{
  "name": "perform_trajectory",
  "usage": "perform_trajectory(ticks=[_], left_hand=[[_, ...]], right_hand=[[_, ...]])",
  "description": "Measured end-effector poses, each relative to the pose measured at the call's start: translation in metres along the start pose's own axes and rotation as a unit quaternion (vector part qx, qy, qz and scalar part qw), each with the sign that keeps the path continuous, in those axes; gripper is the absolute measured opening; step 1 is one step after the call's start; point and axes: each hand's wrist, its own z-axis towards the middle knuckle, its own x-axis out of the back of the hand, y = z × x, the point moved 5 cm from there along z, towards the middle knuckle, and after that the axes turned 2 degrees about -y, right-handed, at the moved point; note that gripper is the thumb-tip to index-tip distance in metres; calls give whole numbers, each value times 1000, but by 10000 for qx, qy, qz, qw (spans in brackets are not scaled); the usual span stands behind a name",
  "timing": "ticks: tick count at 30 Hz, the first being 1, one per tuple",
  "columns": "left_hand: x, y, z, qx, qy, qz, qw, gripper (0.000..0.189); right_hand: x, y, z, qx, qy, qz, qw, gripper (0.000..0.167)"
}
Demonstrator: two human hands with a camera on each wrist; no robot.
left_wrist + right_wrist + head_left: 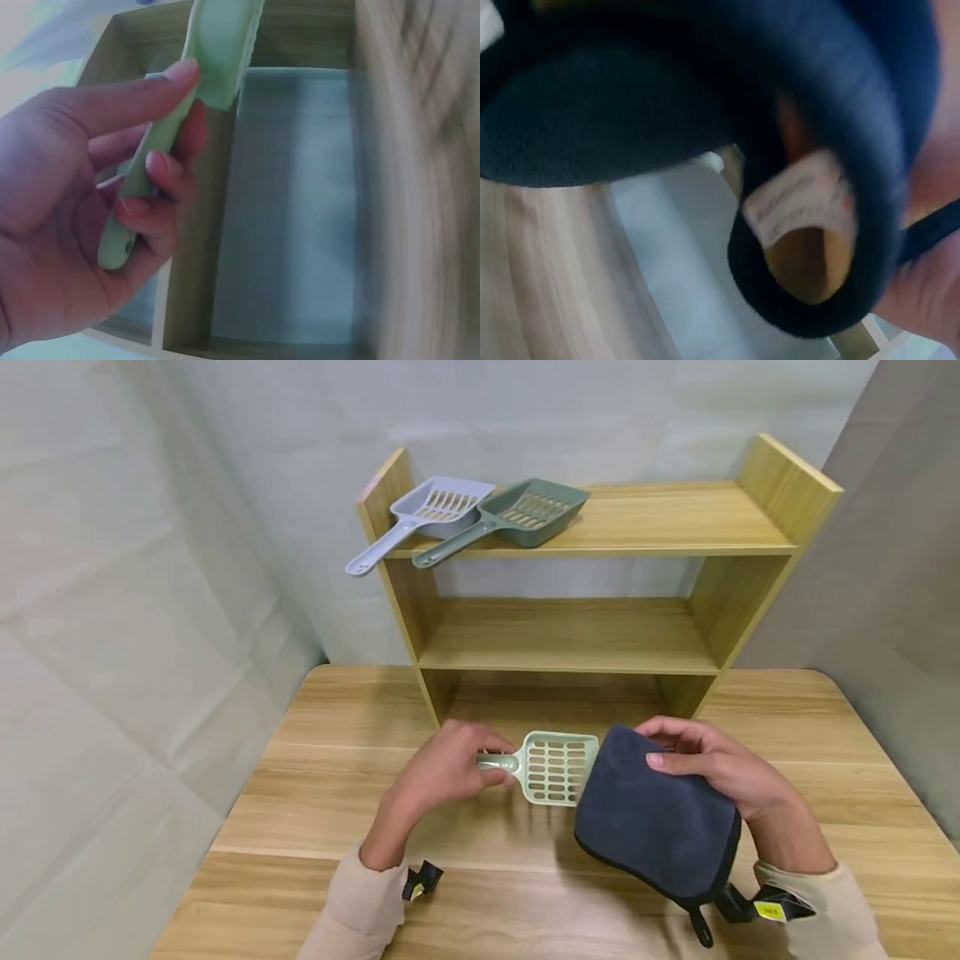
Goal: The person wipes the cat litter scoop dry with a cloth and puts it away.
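A light green slotted litter scoop (558, 770) is held by its handle in my left hand (448, 767), above the table. In the left wrist view the fingers and thumb wrap round the scoop's handle (139, 176). My right hand (720, 770) grips the upper edge of a dark navy cloth (660, 818) with black edging and a small hanging loop. The cloth's left side overlaps the scoop's far end in the head view; whether they touch I cannot tell. Up close in the right wrist view, the cloth (592, 112) appears curled, with a pale label (802, 199) on it.
Behind the hands a wooden shelf unit (566, 635) stands on the wooden table (300, 810). On its top board, at the left, lie a lavender-grey litter scoop (397, 531) and a dark green one (457, 539), their handles jutting past the front edge.
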Motion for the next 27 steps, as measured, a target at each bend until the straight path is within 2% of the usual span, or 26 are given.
perform_trajectory(ticks=[3, 5, 7, 10, 13, 15, 18, 24, 25, 27], left_hand=[[0, 8, 0, -426, -3, -24, 9991, 26], [-2, 14, -1, -572, 13, -53, 9983, 26], [-4, 19, -1, -584, 67, -30, 9983, 26], [-8, 25, -2, -429, 217, 166, 9987, 27], [-14, 29, -1, -281, 346, 422, 9981, 28], [-19, 30, 0, -227, 361, 521, 9977, 28], [-26, 33, 2, -161, 331, 632, 9973, 28], [-39, 36, 4, -40, 361, 726, 9967, 24], [-40, 36, 5, 6, 369, 704, 9968, 23], [-41, 36, 5, 111, 401, 604, 9973, 22]], right_hand=[[2, 2, 3, -219, 834, -807, 9930, 28], [1, 3, 6, -274, 1434, -1547, 9771, 22], [-2, 4, 9, -228, 1923, -2288, 9540, 20], [-10, 4, 15, 5, 2391, -3348, 9115, 17], [-19, 7, 19, 256, 2551, -4089, 8758, 16], [-24, 10, 23, 374, 2540, -4387, 8612, 18], [-32, 15, 27, 427, 2458, -4540, 8554, 19], [-41, 21, 33, 383, 2361, -4405, 8653, 18], [-41, 21, 33, 385, 2410, -4398, 8643, 18], [-41, 20, 34, 425, 2566, -4489, 8549, 19]])
